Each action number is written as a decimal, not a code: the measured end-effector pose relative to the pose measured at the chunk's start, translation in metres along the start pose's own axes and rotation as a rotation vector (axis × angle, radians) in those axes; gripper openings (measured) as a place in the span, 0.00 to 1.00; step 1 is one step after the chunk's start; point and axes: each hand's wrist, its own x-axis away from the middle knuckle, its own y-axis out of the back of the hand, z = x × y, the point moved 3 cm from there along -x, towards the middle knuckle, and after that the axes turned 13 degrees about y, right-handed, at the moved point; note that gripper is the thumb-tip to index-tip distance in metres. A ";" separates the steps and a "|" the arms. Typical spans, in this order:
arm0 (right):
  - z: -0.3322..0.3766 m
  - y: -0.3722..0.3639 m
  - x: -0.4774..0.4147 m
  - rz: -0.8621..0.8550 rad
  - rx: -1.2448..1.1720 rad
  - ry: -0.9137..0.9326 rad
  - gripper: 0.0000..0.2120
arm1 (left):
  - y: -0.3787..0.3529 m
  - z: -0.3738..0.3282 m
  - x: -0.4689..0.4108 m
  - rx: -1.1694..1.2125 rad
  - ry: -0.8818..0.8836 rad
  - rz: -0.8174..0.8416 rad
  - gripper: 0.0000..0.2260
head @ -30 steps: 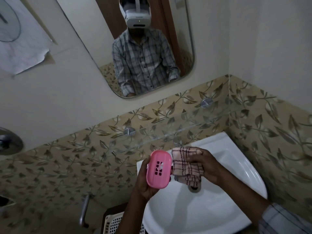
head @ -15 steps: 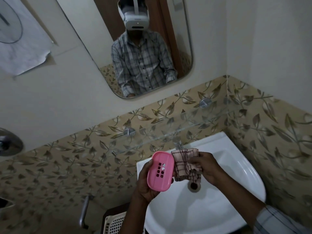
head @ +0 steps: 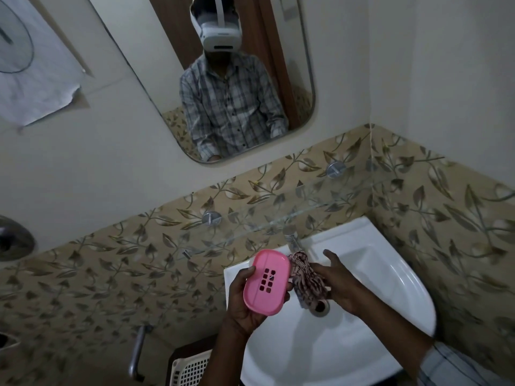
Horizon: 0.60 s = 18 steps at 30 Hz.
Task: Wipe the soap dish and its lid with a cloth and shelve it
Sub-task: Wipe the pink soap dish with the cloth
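A pink oval soap dish with several drain slots in its middle is held flat-side up over the sink by my left hand, which grips it from below and the left. My right hand holds a crumpled pink checked cloth bunched against the dish's right edge. The forefinger of that hand sticks out toward the tap. No separate lid shows.
A white basin lies under both hands, with its drain and a chrome tap. A glass shelf on round metal mounts runs along the leaf-patterned tiles above. A mirror hangs higher. A white slotted basket stands lower left.
The cloth went from spread over my right fingers to bunched up beside the dish. The dish tilted so its slotted face shows more fully, and both hands dropped slightly toward the basin.
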 end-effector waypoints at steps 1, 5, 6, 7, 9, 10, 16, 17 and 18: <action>0.001 0.000 0.001 -0.036 0.098 0.085 0.28 | 0.000 -0.001 0.000 0.001 -0.016 -0.025 0.32; -0.003 -0.014 0.004 -0.005 0.102 0.292 0.14 | -0.005 -0.002 -0.004 -0.009 -0.037 -0.101 0.35; -0.004 -0.017 0.008 -0.003 0.064 0.285 0.13 | -0.007 -0.002 -0.005 -0.013 -0.034 -0.110 0.36; -0.007 -0.019 0.009 -0.003 0.007 0.273 0.13 | -0.009 -0.002 -0.006 -0.014 -0.036 -0.112 0.36; -0.016 -0.020 0.005 0.023 -0.165 0.217 0.16 | -0.011 -0.002 -0.007 -0.017 -0.046 -0.096 0.35; -0.019 -0.022 0.005 0.044 -0.243 0.195 0.18 | -0.010 -0.003 -0.007 -0.012 -0.050 -0.083 0.34; -0.020 -0.022 0.004 -0.111 -0.135 0.296 0.21 | -0.003 0.008 -0.008 0.029 -0.065 -0.106 0.37; -0.020 -0.022 0.004 -0.149 -0.072 0.313 0.17 | -0.002 0.011 -0.009 0.027 -0.073 -0.115 0.37; -0.019 -0.022 0.004 -0.172 -0.022 0.327 0.12 | -0.003 0.012 -0.010 0.025 -0.081 -0.121 0.37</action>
